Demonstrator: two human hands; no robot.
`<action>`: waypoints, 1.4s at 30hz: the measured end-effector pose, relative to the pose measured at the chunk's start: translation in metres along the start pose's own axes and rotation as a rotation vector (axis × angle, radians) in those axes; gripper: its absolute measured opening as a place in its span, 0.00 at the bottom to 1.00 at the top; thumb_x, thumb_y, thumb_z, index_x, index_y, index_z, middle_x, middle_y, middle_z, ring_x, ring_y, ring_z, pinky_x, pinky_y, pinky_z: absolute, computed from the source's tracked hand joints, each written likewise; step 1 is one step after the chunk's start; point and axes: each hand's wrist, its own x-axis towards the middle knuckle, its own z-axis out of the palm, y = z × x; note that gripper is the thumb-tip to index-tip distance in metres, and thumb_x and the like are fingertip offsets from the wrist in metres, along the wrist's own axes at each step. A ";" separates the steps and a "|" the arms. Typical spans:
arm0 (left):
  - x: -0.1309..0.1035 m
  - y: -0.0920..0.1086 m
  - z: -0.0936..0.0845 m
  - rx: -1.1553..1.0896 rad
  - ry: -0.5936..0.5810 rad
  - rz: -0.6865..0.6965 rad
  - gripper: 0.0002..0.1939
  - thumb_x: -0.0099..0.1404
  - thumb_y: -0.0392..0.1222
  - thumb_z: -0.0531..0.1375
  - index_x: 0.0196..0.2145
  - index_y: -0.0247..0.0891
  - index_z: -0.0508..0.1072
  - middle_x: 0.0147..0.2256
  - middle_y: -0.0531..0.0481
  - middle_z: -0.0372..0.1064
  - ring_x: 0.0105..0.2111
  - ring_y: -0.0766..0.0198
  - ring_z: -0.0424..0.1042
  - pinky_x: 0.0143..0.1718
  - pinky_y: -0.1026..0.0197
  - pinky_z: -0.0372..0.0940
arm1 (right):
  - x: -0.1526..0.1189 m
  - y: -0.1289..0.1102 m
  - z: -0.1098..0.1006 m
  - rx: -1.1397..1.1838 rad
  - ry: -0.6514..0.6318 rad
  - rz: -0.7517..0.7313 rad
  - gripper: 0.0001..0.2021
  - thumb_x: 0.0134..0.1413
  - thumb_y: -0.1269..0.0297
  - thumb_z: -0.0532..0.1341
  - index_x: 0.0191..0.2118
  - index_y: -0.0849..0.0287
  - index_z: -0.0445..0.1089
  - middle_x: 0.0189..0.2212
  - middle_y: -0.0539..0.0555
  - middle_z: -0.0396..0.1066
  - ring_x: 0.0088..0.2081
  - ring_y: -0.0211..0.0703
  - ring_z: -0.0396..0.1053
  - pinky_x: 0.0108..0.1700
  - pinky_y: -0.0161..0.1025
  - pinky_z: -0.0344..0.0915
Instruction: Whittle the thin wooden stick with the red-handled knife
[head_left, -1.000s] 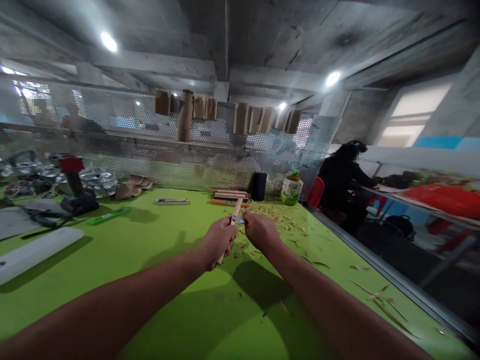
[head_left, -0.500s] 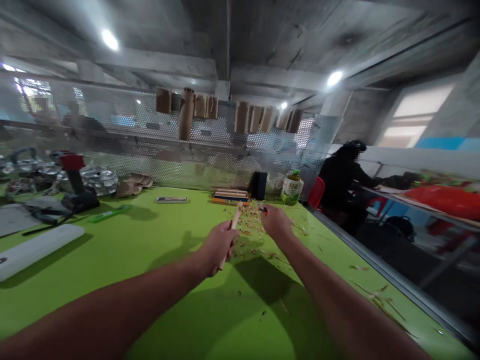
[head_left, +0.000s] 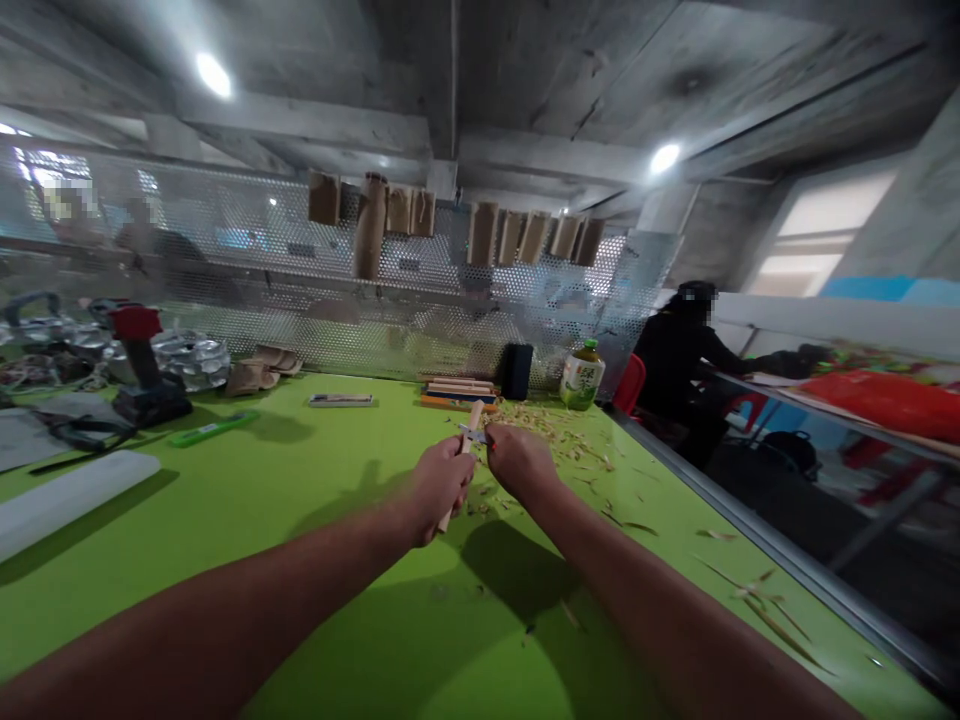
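My left hand (head_left: 444, 482) is closed around a pale wooden stick (head_left: 474, 416), held at a slant with its upper end pointing away from me. My right hand (head_left: 519, 460) is wrapped round a knife, whose handle is mostly hidden in the fist. The short knife blade (head_left: 472, 433) lies across the stick just above my left fingers. Wood shavings (head_left: 555, 430) are scattered on the green table (head_left: 360, 610) around and beyond both hands.
Behind my hands lie an orange tray (head_left: 439, 403) of wooden strips, a black block (head_left: 517, 371) and a green-capped bottle (head_left: 582, 376). To the left are a white bar (head_left: 75, 500), a green cutter (head_left: 215, 428) and a cordless drill (head_left: 142, 365). A person (head_left: 679, 350) sits at the right.
My right hand has moved left, bringing the knife blade from beside the stick onto it. My left hand and the stick have hardly moved.
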 end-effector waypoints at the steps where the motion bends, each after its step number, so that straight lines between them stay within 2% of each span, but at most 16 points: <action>1: 0.002 -0.001 -0.001 -0.016 -0.021 0.002 0.05 0.63 0.39 0.53 0.37 0.38 0.66 0.20 0.60 0.52 0.14 0.74 0.48 0.14 0.70 0.46 | 0.001 0.000 0.000 -0.002 -0.001 0.004 0.12 0.60 0.66 0.51 0.36 0.57 0.71 0.34 0.57 0.75 0.35 0.42 0.70 0.33 0.34 0.54; 5: 0.004 -0.003 -0.003 -0.054 -0.067 -0.007 0.05 0.63 0.39 0.53 0.37 0.38 0.65 0.21 0.60 0.52 0.14 0.75 0.47 0.14 0.71 0.45 | 0.005 0.001 0.003 0.021 0.013 0.008 0.12 0.60 0.65 0.51 0.37 0.57 0.72 0.34 0.58 0.75 0.36 0.43 0.70 0.35 0.34 0.56; 7: -0.002 -0.004 0.000 -0.065 -0.077 -0.026 0.07 0.63 0.39 0.53 0.39 0.37 0.66 0.21 0.60 0.53 0.14 0.76 0.47 0.14 0.71 0.45 | 0.009 0.010 0.005 0.044 0.011 0.042 0.13 0.61 0.65 0.50 0.39 0.57 0.73 0.35 0.58 0.75 0.37 0.44 0.71 0.36 0.35 0.57; 10: -0.019 -0.007 0.009 -0.053 -0.181 -0.066 0.14 0.64 0.42 0.55 0.47 0.36 0.65 0.21 0.59 0.57 0.14 0.74 0.50 0.13 0.70 0.47 | 0.015 0.042 0.007 0.104 -0.070 0.264 0.15 0.61 0.65 0.49 0.43 0.57 0.73 0.37 0.58 0.75 0.36 0.44 0.71 0.36 0.36 0.59; 12: -0.028 -0.010 0.015 -0.059 -0.319 -0.045 0.19 0.65 0.45 0.55 0.51 0.37 0.64 0.22 0.59 0.58 0.14 0.74 0.51 0.14 0.70 0.49 | 0.017 0.068 0.007 0.120 -0.113 0.396 0.16 0.61 0.64 0.50 0.43 0.58 0.73 0.39 0.60 0.75 0.38 0.46 0.72 0.37 0.36 0.59; 13: -0.029 -0.011 0.017 -0.073 -0.335 -0.032 0.19 0.65 0.45 0.55 0.53 0.37 0.63 0.22 0.59 0.58 0.14 0.74 0.50 0.13 0.70 0.49 | 0.018 0.078 0.007 0.129 -0.123 0.437 0.16 0.60 0.64 0.50 0.44 0.58 0.74 0.39 0.61 0.75 0.39 0.47 0.72 0.37 0.37 0.60; 15: -0.023 -0.012 0.014 -0.082 -0.238 -0.016 0.17 0.66 0.42 0.54 0.52 0.37 0.63 0.23 0.59 0.57 0.15 0.74 0.50 0.13 0.70 0.49 | 0.020 0.086 0.006 0.158 -0.076 0.462 0.18 0.61 0.61 0.49 0.45 0.57 0.74 0.41 0.61 0.75 0.40 0.49 0.72 0.38 0.38 0.60; 17: -0.011 -0.012 0.006 -0.078 -0.136 -0.044 0.14 0.66 0.40 0.52 0.48 0.35 0.64 0.23 0.58 0.57 0.16 0.75 0.51 0.14 0.71 0.50 | 0.020 0.078 0.007 0.186 -0.018 0.431 0.18 0.60 0.59 0.49 0.47 0.55 0.74 0.41 0.60 0.75 0.41 0.49 0.72 0.38 0.37 0.60; 19: 0.002 -0.011 -0.004 -0.060 -0.079 -0.059 0.11 0.66 0.39 0.51 0.44 0.34 0.65 0.23 0.58 0.56 0.16 0.75 0.52 0.14 0.71 0.50 | 0.019 0.059 0.008 0.191 0.009 0.346 0.17 0.60 0.61 0.50 0.48 0.53 0.73 0.40 0.58 0.76 0.40 0.48 0.72 0.37 0.36 0.59; 22: 0.010 -0.009 -0.010 -0.013 -0.063 -0.013 0.07 0.66 0.38 0.51 0.40 0.35 0.65 0.22 0.59 0.55 0.15 0.75 0.50 0.14 0.70 0.49 | 0.013 0.031 0.009 0.166 -0.015 0.202 0.16 0.58 0.64 0.52 0.47 0.53 0.73 0.40 0.55 0.76 0.39 0.45 0.71 0.37 0.34 0.58; 25: 0.006 -0.005 -0.009 0.017 -0.083 -0.006 0.04 0.65 0.38 0.52 0.36 0.36 0.64 0.21 0.60 0.54 0.14 0.75 0.50 0.14 0.70 0.48 | 0.007 0.018 0.008 0.142 -0.046 0.127 0.16 0.57 0.65 0.51 0.45 0.54 0.73 0.39 0.55 0.76 0.39 0.43 0.71 0.36 0.34 0.57; 30: 0.000 0.002 -0.007 -0.008 -0.104 -0.002 0.02 0.66 0.37 0.51 0.35 0.37 0.62 0.21 0.60 0.54 0.14 0.75 0.51 0.14 0.71 0.48 | 0.003 0.010 0.007 0.101 -0.098 0.113 0.16 0.59 0.64 0.50 0.44 0.56 0.72 0.37 0.56 0.75 0.37 0.43 0.71 0.34 0.33 0.56; 36: 0.002 -0.003 -0.007 -0.021 -0.087 -0.021 0.03 0.65 0.36 0.50 0.35 0.37 0.63 0.20 0.60 0.53 0.14 0.75 0.50 0.14 0.70 0.48 | 0.001 -0.002 0.008 0.072 -0.119 0.055 0.15 0.59 0.63 0.50 0.43 0.54 0.72 0.36 0.56 0.75 0.36 0.43 0.71 0.35 0.33 0.57; 38: 0.001 -0.006 -0.005 -0.030 -0.088 -0.025 0.04 0.65 0.36 0.51 0.37 0.37 0.63 0.20 0.60 0.53 0.14 0.75 0.49 0.13 0.70 0.48 | 0.003 0.003 0.008 0.059 -0.096 0.063 0.14 0.59 0.64 0.50 0.42 0.54 0.73 0.36 0.57 0.75 0.36 0.44 0.71 0.35 0.34 0.57; 42: -0.004 -0.010 -0.001 -0.037 -0.118 -0.060 0.08 0.66 0.38 0.52 0.42 0.36 0.63 0.22 0.59 0.56 0.15 0.74 0.51 0.14 0.70 0.49 | 0.009 0.025 0.005 0.034 -0.052 0.173 0.16 0.59 0.67 0.49 0.45 0.53 0.72 0.37 0.56 0.75 0.37 0.44 0.71 0.36 0.35 0.57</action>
